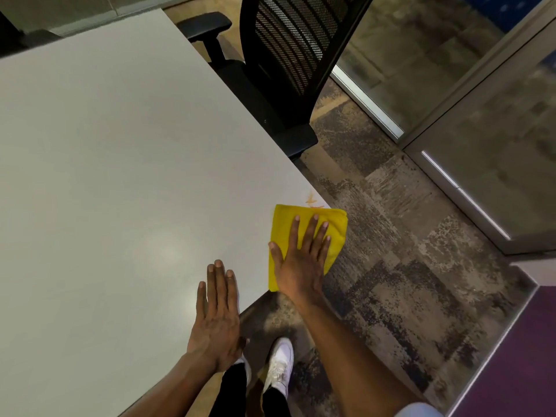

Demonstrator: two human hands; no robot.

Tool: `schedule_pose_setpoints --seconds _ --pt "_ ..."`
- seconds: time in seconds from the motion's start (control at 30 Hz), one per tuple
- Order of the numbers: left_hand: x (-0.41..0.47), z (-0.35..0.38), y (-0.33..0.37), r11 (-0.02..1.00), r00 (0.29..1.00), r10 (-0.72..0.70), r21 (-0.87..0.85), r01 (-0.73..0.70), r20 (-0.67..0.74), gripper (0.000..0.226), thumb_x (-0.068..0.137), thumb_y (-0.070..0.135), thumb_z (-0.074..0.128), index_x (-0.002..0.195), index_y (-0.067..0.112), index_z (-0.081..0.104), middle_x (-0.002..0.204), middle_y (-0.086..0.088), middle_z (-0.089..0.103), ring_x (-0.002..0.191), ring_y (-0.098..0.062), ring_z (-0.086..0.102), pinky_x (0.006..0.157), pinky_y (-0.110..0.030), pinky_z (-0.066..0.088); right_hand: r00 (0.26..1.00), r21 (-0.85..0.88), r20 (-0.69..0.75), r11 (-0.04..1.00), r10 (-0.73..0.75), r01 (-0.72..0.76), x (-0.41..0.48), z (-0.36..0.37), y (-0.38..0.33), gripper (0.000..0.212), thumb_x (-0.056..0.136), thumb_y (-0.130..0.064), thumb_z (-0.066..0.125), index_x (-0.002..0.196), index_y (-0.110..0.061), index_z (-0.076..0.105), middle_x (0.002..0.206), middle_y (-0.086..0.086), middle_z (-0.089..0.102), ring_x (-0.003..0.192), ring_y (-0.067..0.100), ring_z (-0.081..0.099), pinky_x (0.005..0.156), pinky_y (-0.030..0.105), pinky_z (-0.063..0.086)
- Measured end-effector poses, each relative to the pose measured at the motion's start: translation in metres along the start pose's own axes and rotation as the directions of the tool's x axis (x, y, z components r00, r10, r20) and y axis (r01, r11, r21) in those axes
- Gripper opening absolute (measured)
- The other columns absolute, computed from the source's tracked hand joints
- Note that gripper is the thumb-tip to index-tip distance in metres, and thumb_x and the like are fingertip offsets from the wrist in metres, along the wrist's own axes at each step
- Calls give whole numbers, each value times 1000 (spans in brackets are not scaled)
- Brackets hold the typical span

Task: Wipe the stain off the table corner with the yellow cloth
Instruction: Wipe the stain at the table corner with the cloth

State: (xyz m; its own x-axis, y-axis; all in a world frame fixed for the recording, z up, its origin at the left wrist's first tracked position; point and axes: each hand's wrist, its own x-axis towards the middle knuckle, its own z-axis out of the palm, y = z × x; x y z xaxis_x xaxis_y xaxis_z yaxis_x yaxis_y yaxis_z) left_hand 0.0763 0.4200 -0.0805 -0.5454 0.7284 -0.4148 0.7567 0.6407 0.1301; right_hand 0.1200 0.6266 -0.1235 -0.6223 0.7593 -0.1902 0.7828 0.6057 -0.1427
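A folded yellow cloth (282, 224) lies on the near right corner of the white table (120, 161), its right side hanging past the edge. My right hand (302, 260) presses flat on the cloth, fingers spread. An orange stain (311, 201) shows on the tabletop just beyond the cloth's far edge, partly under it. My left hand (216, 314) rests flat on the table near its front edge, left of the cloth, holding nothing.
A black mesh office chair (288, 64) stands against the table's right edge, beyond the stain. Patterned carpet (391, 236) spreads to the right, bounded by a glass partition (481, 145). My white shoes (279, 368) stand below the table's front edge.
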Motion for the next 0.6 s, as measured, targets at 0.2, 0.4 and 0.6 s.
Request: schedule_pose_setpoints --seconds 0.2,0.4,0.6 --pt "2 12 -7 1000 999 6 -21 -5 43 153 49 57 94 163 -15 22 174 -42 10 163 -60 14 123 -72 38 996 -7 -55 997 -72 72 -40 14 -1 89 107 -72 25 171 -16 0 179 20 -8 166 41 -11 135 61 12" --pt "6 16 -4 1000 998 -1 -29 3 64 153 53 52 91 165 -15 13 175 -41 2 165 -58 8 127 -70 34 987 40 -58 989 147 -145 -10 9 3 92 107 -69 31 170 -5 7 178 25 -4 166 45 -8 133 61 15" --pt "12 10 -2 987 993 105 -116 -111 -57 134 80 67 68 169 -8 2 179 -34 -4 167 -52 1 136 -67 5 968 89 -88 970 235 -228 2 10 -9 93 108 -68 30 169 -1 9 177 27 -2 165 46 -6 133 60 17"
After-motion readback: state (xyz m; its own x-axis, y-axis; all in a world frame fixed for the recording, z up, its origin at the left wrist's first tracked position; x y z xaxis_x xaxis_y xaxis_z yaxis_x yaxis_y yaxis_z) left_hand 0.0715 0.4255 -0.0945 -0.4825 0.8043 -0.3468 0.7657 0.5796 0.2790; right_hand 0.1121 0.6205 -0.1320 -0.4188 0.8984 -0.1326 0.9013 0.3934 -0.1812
